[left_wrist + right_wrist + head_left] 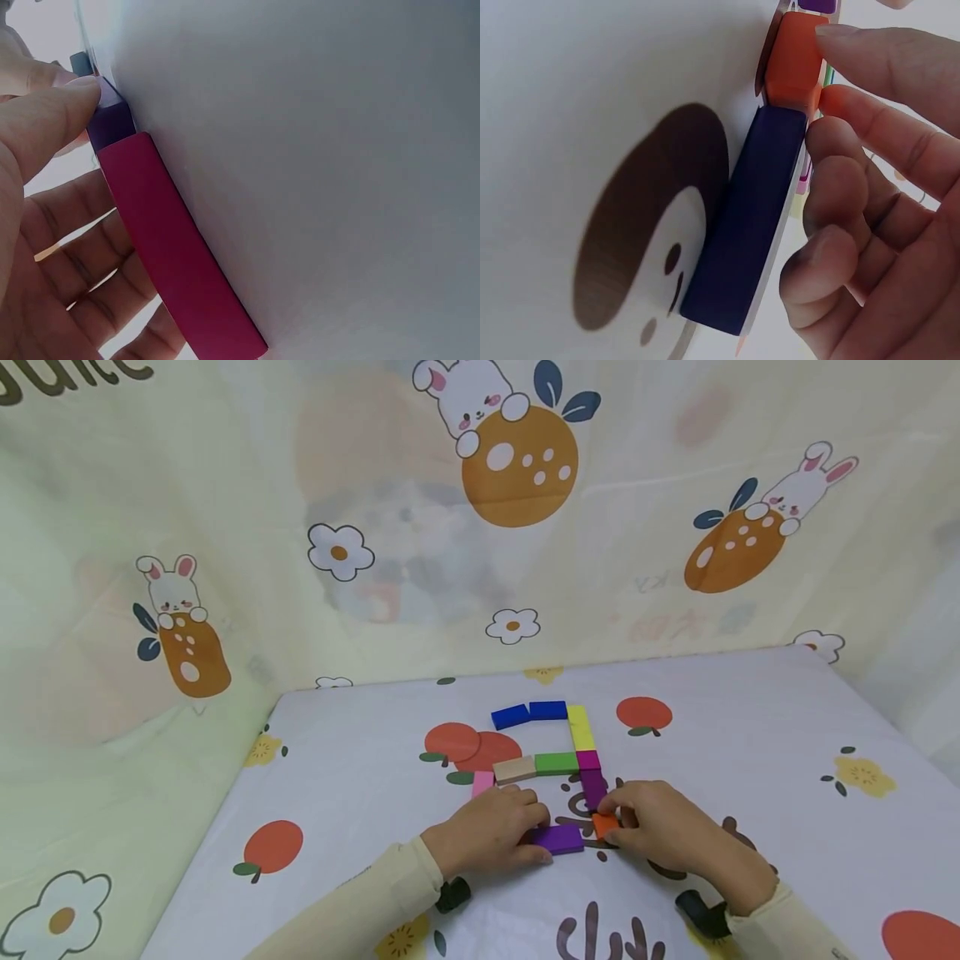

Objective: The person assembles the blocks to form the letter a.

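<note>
My left hand [491, 831] pinches a purple block [558, 839] near its left end. In the left wrist view the thumb lies on the purple block [112, 124], and a magenta block [180, 247] lies end to end with it beside the fingers. The right hand [663, 827] pinches a small orange block [605, 827] between thumb and index finger, below a dark purple block [593, 789]. In the right wrist view a navy block [746, 217] adjoins the orange block [796, 60], beside the curled fingers. My hands hide the magenta and navy blocks from the head view.
Beyond the hands runs a line of blocks: two blue blocks [548, 710], a yellow block [581, 727], a magenta block [588, 760], a green block [557, 764], a beige block [514, 770] and a pink block [483, 782]. A patterned cloth [360, 760] covers the table.
</note>
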`<state>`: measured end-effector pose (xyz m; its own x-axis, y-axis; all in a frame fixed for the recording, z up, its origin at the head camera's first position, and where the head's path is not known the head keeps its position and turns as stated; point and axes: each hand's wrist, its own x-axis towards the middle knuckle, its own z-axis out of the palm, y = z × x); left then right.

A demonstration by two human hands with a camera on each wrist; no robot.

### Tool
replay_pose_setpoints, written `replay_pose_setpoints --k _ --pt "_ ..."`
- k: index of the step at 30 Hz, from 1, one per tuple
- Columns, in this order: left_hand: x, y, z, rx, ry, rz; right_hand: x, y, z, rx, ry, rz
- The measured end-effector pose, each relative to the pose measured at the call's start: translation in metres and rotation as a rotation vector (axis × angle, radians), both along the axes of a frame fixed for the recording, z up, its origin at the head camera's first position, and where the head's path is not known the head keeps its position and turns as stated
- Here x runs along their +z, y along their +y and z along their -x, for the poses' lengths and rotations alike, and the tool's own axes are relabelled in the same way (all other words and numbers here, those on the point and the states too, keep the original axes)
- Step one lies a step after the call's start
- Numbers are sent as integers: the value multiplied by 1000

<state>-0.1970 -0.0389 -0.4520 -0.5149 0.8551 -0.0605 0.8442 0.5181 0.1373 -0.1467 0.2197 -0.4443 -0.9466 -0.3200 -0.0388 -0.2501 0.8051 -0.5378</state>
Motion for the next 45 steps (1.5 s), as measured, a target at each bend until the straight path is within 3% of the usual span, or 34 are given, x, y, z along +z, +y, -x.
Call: replay_pose_setpoints --k 13,24,31,45 --pt "3 0 0 -7 -2 -7 3 8 -1 -8 5 10" --pt "3 1 1 -25 17 -5 5 36 -4 -107 15 -124" --pt "2 1 1 -4 -7 7 3 36 -3 -92 -13 -114" --pt "3 0 1 -30 32 -10 2 32 3 -62 -27 -129"
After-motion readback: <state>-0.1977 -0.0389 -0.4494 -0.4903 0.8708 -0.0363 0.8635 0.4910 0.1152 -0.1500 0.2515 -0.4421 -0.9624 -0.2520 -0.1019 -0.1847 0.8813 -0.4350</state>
